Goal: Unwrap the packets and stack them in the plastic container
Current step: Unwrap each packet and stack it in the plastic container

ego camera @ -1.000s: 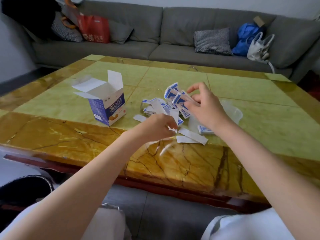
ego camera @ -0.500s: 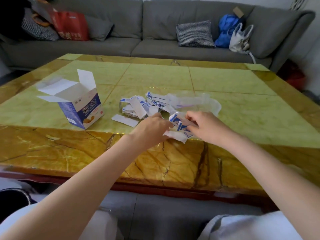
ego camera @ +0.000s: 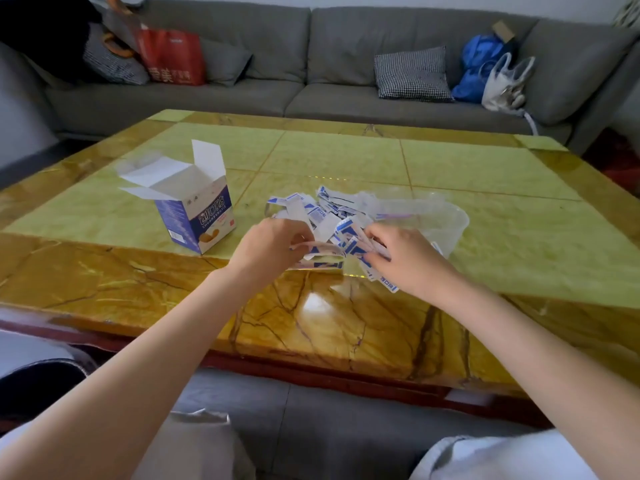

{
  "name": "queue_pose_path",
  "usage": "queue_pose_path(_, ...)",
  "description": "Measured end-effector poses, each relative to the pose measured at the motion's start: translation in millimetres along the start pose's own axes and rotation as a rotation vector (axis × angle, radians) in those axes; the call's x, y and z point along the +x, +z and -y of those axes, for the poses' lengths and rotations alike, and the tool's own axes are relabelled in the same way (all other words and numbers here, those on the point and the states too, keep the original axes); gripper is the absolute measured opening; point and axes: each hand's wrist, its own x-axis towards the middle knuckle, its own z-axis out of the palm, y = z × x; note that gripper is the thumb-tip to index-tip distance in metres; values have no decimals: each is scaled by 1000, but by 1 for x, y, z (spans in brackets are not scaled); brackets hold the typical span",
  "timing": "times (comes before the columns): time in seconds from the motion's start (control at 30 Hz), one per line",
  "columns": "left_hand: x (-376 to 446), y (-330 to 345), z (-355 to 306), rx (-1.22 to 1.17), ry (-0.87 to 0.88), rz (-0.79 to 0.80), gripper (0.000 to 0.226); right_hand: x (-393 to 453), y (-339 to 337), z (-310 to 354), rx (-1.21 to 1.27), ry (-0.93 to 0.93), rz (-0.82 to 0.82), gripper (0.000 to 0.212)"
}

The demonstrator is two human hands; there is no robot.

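Head view: a packet (ego camera: 320, 252) is stretched crosswise between both hands, long axis running left to right, near the table's (ego camera: 485, 174) front edge. Left hand (ego camera: 273, 244) fingers pinch one end; right hand (ego camera: 412, 258) clutches a fan of packets. The plastic container (ego camera: 450, 220) sits just beyond, nearest the right hand.

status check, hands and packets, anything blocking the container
Left hand and right hand both gripping blue-and-white packets. Clear plastic container just behind right hand. Loose wrappers crowd its near side.

Open box (ego camera: 194, 209) left of packets (ego camera: 325, 213); plastic container (ego camera: 446, 223) to their right.
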Motion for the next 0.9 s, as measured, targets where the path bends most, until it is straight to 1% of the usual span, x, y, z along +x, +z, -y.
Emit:
queue_pose_path(0.1, -1, -6, 12, -85, -137, -67, 13, 7, 5, 10, 61, -6, -56, 4)
queue_pose_path(0.2, -1, -10, 21, -246, -261, -107, 14, 16, 11, 19, 149, 25, -77, 8)
queue_pose_path(0.27, -1, -11, 20, -440, -353, -90, 15, 21, 15, 25, 322, 122, -65, 13)
queue_pose_path(0.3, 0, -11, 19, -536, -390, -72, 16, 23, 15, 27, 455, 181, -57, 14)
queue_pose_path(0.37, 1, -12, 16, -634, -420, -33, 17, 28, 15, 33, 696, 264, -35, 8)
queue_pose_path(0.4, 1, -12, 14, -633, -413, -18, 16, 30, 14, 36, 695, 257, -30, 8)
queue_pose_path(0.47, 3, -15, 12, -491, -349, 26, 9, 35, 13, 41, 435, 128, -30, 21)
queue_pose_path(0.53, 4, -18, 10, -277, -285, 74, 20, 37, 16, 45, 93, -51, -45, 30)
queue_pose_path(0.57, 4, -18, 9, -204, -263, 96, 23, 37, 19, 47, -71, -115, -53, 33)
queue_pose_path(0.6, 4, -19, 8, -163, -233, 109, 20, 37, 22, 48, -201, -151, -55, 33)
queue_pose_path(0.63, 4, -19, 7, -140, -197, 116, 14, 37, 25, 49, -270, -166, -46, 33)
queue_pose_path(0.67, 3, -21, 6, -127, -166, 125, 11, 37, 27, 50, -274, -163, -17, 32)
queue_pose_path(0.73, 0, -23, 7, -117, -123, 146, 9, 35, 27, 50, -201, -145, 63, 33)
queue_pose_path(0.77, -1, -23, 10, -111, -101, 149, 13, 33, 27, 49, -194, -148, 89, 33)
queue_pose_path(0.83, -3, -21, 18, -79, -63, 181, 21, 30, 26, 43, -259, -167, 80, 32)
queue_pose_path(0.9, -8, -17, 23, -23, -54, 283, 30, 26, 26, 37, -327, -172, 78, 35)
